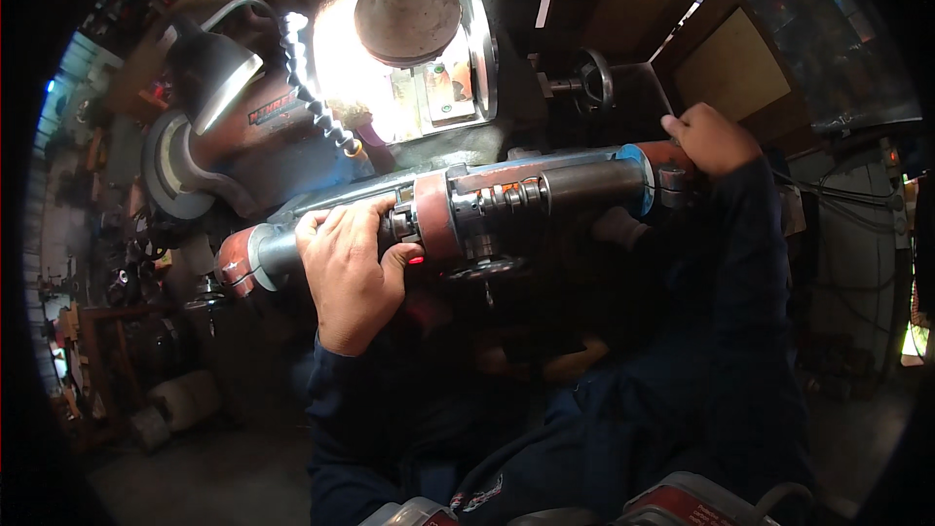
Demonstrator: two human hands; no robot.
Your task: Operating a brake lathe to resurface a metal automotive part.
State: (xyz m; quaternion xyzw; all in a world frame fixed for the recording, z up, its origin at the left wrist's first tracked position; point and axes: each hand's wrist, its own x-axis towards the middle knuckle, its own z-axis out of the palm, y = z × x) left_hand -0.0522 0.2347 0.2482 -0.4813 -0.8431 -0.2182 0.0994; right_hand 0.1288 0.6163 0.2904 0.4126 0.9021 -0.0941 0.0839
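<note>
The left hand (351, 268) hides a stretch of the long metal shaft (282, 250), so its grip there cannot be told. The right hand (719, 141) curls its fingers out of sight beside the red end collar (670, 154). The top edge cuts off a pale, waisted post (407, 10), the lower edge a grey-and-red case (709, 507). Shadow obscures the handwheel's (487, 268) underside.

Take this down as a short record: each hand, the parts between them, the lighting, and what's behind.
Left hand: fingers over the grey metal cylinder, left of the red collar
Right hand: at the red end piece, partly hidden
Between hands: red collar, spring-like coil, dark tube
Lighting: desk-style lamp, lit
Behind: segmented hose, handwheel
</note>
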